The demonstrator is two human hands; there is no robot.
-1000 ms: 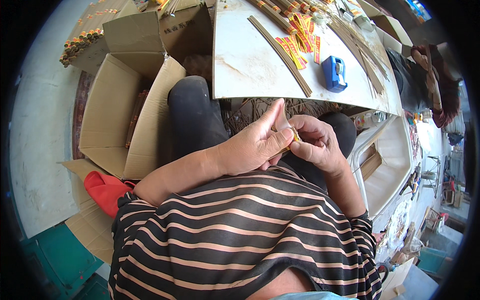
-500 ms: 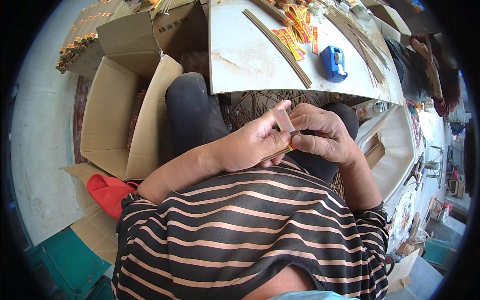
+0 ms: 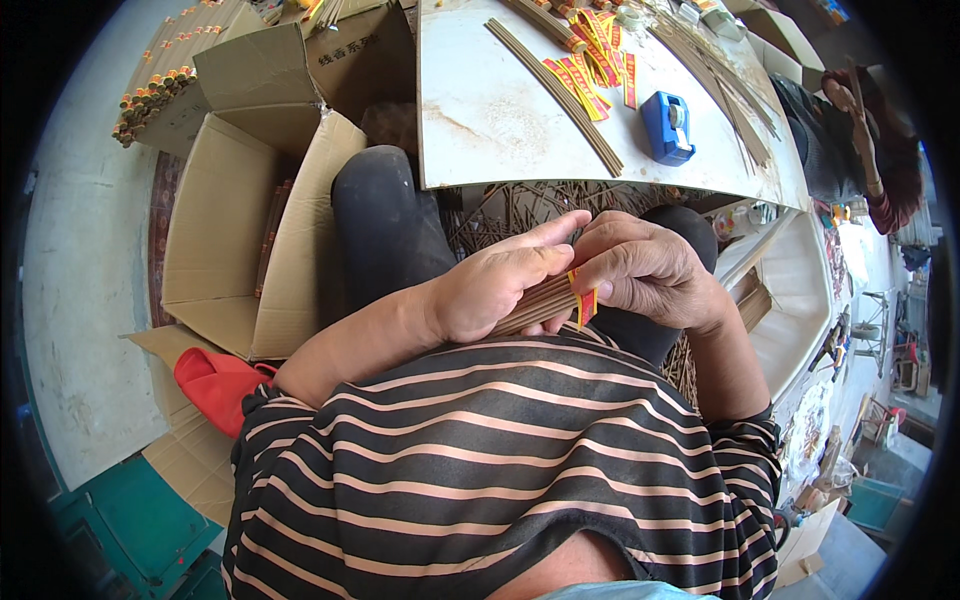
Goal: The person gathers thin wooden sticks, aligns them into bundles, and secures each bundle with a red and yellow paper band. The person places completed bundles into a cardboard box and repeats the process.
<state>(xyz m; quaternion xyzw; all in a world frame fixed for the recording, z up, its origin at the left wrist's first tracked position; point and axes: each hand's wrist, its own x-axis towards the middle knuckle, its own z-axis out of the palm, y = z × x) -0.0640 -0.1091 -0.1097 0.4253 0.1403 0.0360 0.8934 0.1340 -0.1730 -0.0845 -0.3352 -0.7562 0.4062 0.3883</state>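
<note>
A bundle of thin brown incense sticks [image 3: 541, 304] lies slantwise across my lap. My left hand [image 3: 497, 284] holds it between the palm and the fingers beneath, its index finger stretched out. Around the bundle's right end bends a red and yellow paper label [image 3: 586, 297], one end hanging down. My right hand [image 3: 643, 266] pinches the label against the sticks with thumb and curled fingers. My left fingertips nearly touch the right hand; the bundle's far tip is hidden behind it.
Ahead, a white table [image 3: 480, 130] bears loose incense sticks [image 3: 560, 98], more paper labels [image 3: 600, 55] and a blue tape dispenser [image 3: 667, 128]. To my left stands an open cardboard box [image 3: 212, 220] with bundles inside. Another person [image 3: 850, 140] sits at the far right.
The clear strip that stood up between my hands no longer shows. My left thumb has lifted and the hand has rolled over the bundle, bringing the label's hanging end into view.
</note>
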